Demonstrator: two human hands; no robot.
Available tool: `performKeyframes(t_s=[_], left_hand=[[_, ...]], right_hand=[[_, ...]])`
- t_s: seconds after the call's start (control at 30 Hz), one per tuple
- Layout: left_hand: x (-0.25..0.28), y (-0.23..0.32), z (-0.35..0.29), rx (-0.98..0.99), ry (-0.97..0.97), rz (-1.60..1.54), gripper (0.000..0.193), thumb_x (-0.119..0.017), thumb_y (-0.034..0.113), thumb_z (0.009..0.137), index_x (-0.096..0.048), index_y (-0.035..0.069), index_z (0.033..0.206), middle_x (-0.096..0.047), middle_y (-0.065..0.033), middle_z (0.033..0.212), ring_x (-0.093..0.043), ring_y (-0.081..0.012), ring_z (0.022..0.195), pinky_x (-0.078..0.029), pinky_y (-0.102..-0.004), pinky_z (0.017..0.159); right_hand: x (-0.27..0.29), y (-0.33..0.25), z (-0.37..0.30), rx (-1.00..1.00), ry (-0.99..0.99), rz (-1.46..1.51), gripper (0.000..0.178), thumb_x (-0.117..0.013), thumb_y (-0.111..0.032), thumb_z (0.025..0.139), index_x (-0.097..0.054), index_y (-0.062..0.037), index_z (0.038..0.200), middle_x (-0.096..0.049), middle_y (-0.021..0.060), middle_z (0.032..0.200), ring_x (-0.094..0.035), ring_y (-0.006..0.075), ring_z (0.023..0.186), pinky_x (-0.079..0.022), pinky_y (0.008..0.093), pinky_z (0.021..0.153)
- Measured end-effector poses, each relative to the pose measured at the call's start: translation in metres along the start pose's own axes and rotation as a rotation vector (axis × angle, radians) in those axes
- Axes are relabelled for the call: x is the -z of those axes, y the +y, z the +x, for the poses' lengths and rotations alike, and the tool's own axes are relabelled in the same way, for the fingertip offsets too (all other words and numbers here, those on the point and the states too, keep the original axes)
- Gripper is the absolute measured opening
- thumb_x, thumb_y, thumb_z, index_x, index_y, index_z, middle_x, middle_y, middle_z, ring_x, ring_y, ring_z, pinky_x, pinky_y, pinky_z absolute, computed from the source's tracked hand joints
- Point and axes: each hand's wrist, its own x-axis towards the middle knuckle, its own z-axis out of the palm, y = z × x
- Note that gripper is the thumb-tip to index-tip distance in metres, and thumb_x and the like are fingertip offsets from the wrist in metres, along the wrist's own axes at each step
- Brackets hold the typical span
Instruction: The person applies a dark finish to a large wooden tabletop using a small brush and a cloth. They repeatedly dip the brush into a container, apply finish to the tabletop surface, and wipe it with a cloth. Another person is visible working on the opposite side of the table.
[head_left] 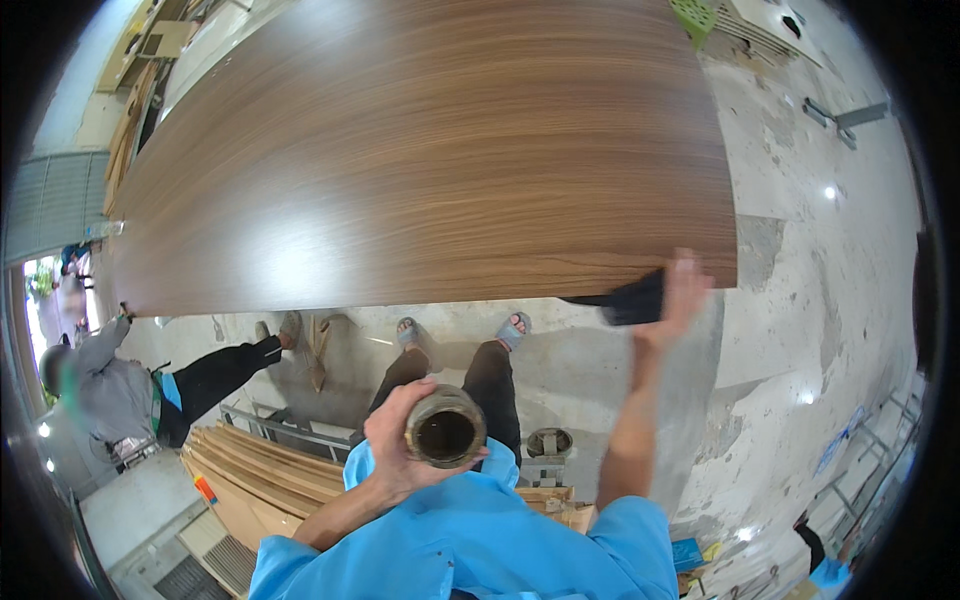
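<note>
Below me lies a stained concrete floor (800, 330), with a broad walnut-grain panel (430, 150) filling the upper view. My right hand (680, 290) presses a dark cloth (632, 300) flat, fingers spread, at the panel's near right corner. My left hand (395, 440) wraps an open tin can (445, 435); I cannot make out its contents. A crouching co-worker (120, 390) crowds the left; the floor lies open on the right.

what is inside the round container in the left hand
The left hand holds a round container open-end up; inside looks dark, contents indistinct. Its base is hidden.
</note>
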Motion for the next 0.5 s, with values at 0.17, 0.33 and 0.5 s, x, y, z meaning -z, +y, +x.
performKeyframes(t_s=[0.17,0.33,0.5], left_hand=[[-0.008,-0.001,0.006,-0.049,-0.117,-0.024,0.086,-0.096,0.036,0.053,-0.056,-0.001,0.119,-0.067,-0.0165,0.103,-0.069,-0.0257,0.088,-0.056,-0.0342,0.078],[-0.017,0.0,0.004,-0.06,-0.115,-0.102,0.075,-0.091,0.032,0.057,-0.06,0.001,0.118,-0.068,-0.0136,0.101,-0.066,-0.0271,0.081,-0.053,-0.035,0.072],[-0.026,-0.015,-0.004,-0.172,0.061,-0.205,0.07,-0.088,0.027,0.06,-0.06,-0.001,0.118,-0.066,-0.0167,0.104,-0.064,-0.0312,0.083,-0.051,-0.0391,0.073]], right_hand=[[0.044,0.026,0.034,-0.156,0.18,-0.181,0.044,-0.058,-0.014,0.092,-0.054,0.0028,0.132,-0.053,0.0192,0.139,-0.054,0.0323,0.125,-0.038,0.0474,0.109],[0.044,-0.09,0.0,-0.33,0.037,0.263,0.04,-0.051,-0.015,0.096,-0.055,0.0063,0.129,-0.063,0.0191,0.124,-0.061,0.0283,0.114,-0.053,0.0425,0.091],[0.041,-0.222,-0.04,-0.728,-0.16,0.992,0.035,-0.046,-0.014,0.096,-0.059,0.0053,0.121,-0.066,0.0124,0.109,-0.063,0.0209,0.1,-0.052,0.0322,0.086]])
